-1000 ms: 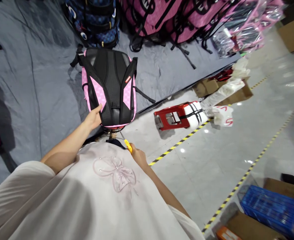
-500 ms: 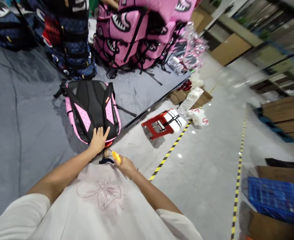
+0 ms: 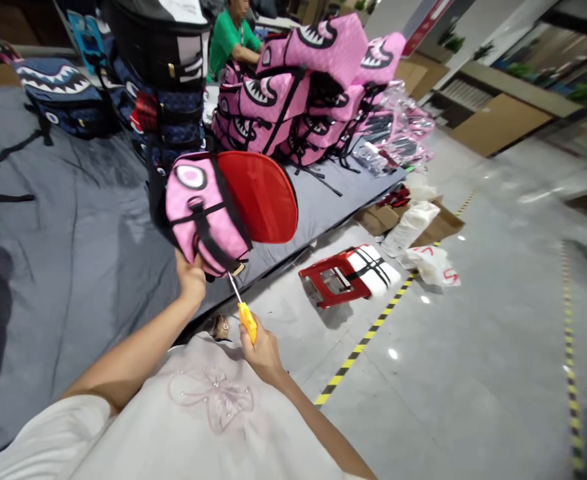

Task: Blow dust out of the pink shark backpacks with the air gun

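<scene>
A pink and black backpack (image 3: 208,227) stands tilted on the grey-covered table (image 3: 118,280), its red-lined flap (image 3: 263,197) hanging open to the right. My left hand (image 3: 191,277) grips the backpack at its lower left, the fingers partly hidden behind it. In my right hand (image 3: 260,347) is a yellow-handled tool (image 3: 247,323) with a thin metal end. That end reaches the backpack's lower edge near a gold zipper pull (image 3: 238,269); whether it touches, I cannot tell.
Behind stand stacked blue backpacks (image 3: 173,113) and a pile of pink shark-mouth backpacks (image 3: 273,107). A person in green (image 3: 226,40) is beyond them. On the floor to the right are a red and white stool (image 3: 348,273), plastic bags (image 3: 430,263) and yellow-black tape (image 3: 368,340).
The backpack has been turned from its strap side to its pink front, and its red-lined flap now shows open. My left hand has moved under its edge; the yellow-handled tool has come up to it.
</scene>
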Action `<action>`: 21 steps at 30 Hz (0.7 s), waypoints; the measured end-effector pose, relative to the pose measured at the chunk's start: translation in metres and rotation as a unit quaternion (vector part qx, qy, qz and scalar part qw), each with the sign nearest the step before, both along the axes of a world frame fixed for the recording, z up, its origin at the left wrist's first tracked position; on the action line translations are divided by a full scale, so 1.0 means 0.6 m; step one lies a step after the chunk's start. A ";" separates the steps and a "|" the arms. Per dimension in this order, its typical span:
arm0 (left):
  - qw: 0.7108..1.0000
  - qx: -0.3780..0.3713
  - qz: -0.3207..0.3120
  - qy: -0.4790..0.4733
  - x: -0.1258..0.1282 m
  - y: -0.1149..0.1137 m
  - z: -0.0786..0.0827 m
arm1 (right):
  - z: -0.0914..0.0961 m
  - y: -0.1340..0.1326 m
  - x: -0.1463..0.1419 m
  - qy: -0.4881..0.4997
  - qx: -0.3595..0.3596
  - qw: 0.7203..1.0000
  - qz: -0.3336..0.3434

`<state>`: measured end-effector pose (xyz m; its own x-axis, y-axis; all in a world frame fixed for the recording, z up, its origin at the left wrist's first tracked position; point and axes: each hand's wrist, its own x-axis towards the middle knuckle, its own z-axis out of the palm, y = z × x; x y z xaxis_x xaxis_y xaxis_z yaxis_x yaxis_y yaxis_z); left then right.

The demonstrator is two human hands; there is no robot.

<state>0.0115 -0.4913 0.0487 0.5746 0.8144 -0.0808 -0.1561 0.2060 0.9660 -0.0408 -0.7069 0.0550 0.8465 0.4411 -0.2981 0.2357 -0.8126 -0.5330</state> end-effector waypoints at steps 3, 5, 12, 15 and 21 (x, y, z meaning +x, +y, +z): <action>0.988 -0.023 -0.080 0.127 -0.076 -0.016 -0.069 | -0.021 -0.019 0.012 0.026 -0.027 0.999 0.016; 0.946 -0.033 -0.243 0.211 -0.128 -0.026 -0.092 | -0.038 -0.027 0.022 0.046 -0.069 0.996 0.022; 0.805 0.431 -0.267 0.308 -0.170 0.041 -0.061 | -0.061 -0.068 0.033 0.095 -0.098 0.990 0.035; 0.756 0.465 -0.306 0.344 -0.127 0.097 -0.061 | -0.055 -0.085 0.022 0.089 -0.052 0.993 0.058; 0.854 0.433 -0.122 0.263 -0.036 0.168 0.029 | -0.050 -0.042 0.007 0.077 0.052 0.996 -0.009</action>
<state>-0.0099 -0.3905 0.0663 0.8055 0.5606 0.1924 0.2908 -0.6566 0.6959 -0.0364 -0.7319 0.0247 0.8021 0.4615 -0.3790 0.1300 -0.7544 -0.6434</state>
